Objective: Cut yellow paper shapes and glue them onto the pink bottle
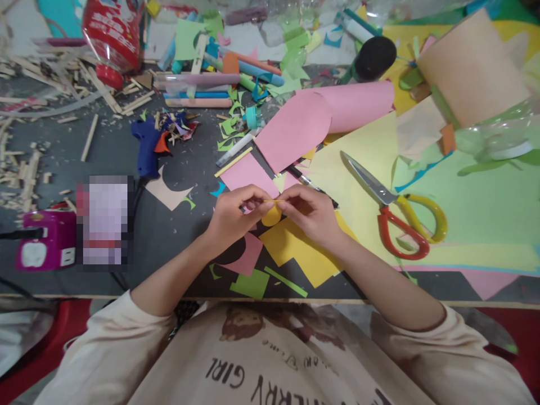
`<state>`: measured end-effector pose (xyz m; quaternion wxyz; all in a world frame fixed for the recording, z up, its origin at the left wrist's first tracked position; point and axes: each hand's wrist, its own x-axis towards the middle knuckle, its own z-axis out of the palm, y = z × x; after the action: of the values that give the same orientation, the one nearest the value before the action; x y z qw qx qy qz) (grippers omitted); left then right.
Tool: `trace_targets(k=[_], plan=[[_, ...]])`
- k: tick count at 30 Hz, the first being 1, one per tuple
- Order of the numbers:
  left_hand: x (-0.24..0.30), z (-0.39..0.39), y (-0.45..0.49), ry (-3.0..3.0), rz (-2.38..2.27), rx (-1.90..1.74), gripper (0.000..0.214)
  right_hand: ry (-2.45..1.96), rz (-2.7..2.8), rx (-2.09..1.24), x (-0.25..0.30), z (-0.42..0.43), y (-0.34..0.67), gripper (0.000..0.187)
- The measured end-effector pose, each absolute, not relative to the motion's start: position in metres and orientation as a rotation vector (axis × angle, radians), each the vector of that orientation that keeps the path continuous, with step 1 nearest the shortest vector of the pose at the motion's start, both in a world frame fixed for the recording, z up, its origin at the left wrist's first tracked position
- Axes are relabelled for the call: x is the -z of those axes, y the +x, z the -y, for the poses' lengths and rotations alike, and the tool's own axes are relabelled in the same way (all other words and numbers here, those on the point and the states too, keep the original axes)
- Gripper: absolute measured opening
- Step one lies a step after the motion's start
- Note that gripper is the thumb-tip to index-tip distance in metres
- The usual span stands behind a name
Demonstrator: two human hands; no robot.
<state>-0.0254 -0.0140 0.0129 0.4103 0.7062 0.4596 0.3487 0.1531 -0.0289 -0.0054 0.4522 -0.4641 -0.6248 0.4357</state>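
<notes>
Between my two hands is a small yellow paper piece (271, 216) with a rounded lower part and a thin straight upper edge. My left hand (237, 211) pinches its left end and my right hand (311, 214) pinches its right end. Just beyond my fingers lies a pink paper strip (247, 174) with a yellow edge. A large pink paper shape (295, 126) with a rounded end rests behind it. Below my right hand is a yellow paper sheet (314, 261). A pen (310, 183) is partly hidden behind that hand.
Scissors with red and yellow handles (392, 205) lie open to the right. At left are a blue glue gun (147, 147), a purple power adapter (46, 241) and scattered wooden sticks (89, 138). A red-labelled bottle (113, 34), markers (198, 80) and a cardboard tube (475, 67) are farther back.
</notes>
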Motion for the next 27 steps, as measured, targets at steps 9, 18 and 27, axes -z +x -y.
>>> trace_targets(k=[9, 18, 27], plan=[[-0.0152, 0.0142, -0.0246, 1.734, -1.195, -0.837, 0.033, -1.156, 1.571, -1.074, 0.0038, 0.0289, 0.1536, 0.013], [-0.0165, 0.0138, -0.0243, 1.709, -1.185, -0.842, 0.038, -1.166, 1.609, -1.042, 0.0025, 0.0295, 0.1539, 0.014], [-0.0167, 0.0139, -0.0256, 1.701, -1.177, -0.819, 0.04, -1.17, 1.614, -1.042, 0.003, 0.03, 0.1538, 0.016]])
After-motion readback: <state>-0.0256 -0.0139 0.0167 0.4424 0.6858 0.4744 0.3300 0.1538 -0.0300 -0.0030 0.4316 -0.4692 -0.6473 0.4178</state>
